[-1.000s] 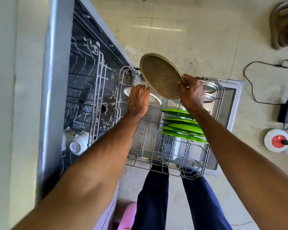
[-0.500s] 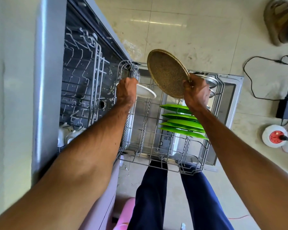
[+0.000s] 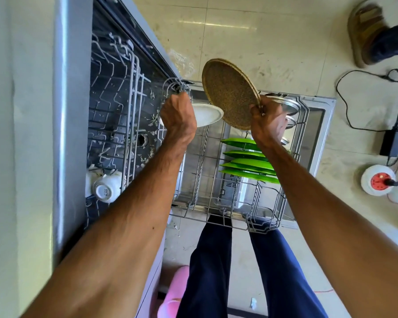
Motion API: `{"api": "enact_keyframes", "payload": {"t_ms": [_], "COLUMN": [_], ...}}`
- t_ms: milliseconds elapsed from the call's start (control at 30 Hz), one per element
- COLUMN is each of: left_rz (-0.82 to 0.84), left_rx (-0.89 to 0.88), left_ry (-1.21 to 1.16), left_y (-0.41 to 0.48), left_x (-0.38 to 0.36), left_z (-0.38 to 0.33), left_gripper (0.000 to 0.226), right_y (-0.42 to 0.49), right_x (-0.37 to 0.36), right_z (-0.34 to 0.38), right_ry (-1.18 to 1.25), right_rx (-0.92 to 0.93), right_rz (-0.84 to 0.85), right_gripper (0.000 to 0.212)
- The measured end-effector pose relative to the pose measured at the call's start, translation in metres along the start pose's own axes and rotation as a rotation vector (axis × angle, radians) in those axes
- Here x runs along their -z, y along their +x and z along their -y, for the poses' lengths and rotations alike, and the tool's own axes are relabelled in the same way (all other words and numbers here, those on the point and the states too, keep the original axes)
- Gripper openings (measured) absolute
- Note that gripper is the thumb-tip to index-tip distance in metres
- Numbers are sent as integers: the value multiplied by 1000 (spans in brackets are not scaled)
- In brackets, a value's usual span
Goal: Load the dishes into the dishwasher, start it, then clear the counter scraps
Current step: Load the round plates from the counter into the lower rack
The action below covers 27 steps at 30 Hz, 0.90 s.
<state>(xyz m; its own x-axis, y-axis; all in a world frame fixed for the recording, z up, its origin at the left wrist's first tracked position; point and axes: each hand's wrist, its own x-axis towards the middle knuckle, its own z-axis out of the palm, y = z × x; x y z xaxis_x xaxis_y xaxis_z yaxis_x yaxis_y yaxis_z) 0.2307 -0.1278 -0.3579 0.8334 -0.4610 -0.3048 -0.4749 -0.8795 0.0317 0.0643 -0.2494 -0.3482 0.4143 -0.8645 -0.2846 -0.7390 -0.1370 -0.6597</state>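
The dishwasher's lower rack (image 3: pixel 225 214) is pulled out over the open door (image 3: pixel 317 125). My right hand (image 3: pixel 268 118) grips the lower rim of a round speckled brown plate (image 3: pixel 230 92), held tilted above the rack's far end. My left hand (image 3: pixel 178 113) is closed around the edge of a small white plate (image 3: pixel 208 114) at the rack's far left corner. Several green plates (image 3: pixel 248 164) stand in the rack's right side. Steel dishes (image 3: pixel 290 106) sit at the far right, partly hidden by my right hand.
The upper rack (image 3: pixel 115 106) sits inside the machine with white cups (image 3: pixel 106 187) at its near end. On the floor to the right lie cables, a black adapter (image 3: pixel 394 143) and a white socket reel (image 3: pixel 378 180). Another person's sandalled foot (image 3: pixel 368 31) is at top right.
My left hand carried the white plate leftward to the rack's far left corner. The right hand holds the brown plate in nearly the same place, slightly more upright.
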Motion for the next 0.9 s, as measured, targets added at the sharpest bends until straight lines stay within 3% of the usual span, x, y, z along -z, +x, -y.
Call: {"api": "enact_keyframes", "payload": {"t_ms": [833, 900], "left_rz": [188, 217], "left_rx": [-109, -117], "left_ry": [-135, -119], "left_y": [-48, -51], "left_x": [-42, -47], "left_z": [20, 18], "left_gripper": [24, 17], "right_y": [-9, -10], "right_x": [-2, -3], "right_z": [-5, -4], "right_ry": [1, -1], "right_rx": [-13, -10], "right_rz": [43, 54], "right_gripper": [27, 26]}}
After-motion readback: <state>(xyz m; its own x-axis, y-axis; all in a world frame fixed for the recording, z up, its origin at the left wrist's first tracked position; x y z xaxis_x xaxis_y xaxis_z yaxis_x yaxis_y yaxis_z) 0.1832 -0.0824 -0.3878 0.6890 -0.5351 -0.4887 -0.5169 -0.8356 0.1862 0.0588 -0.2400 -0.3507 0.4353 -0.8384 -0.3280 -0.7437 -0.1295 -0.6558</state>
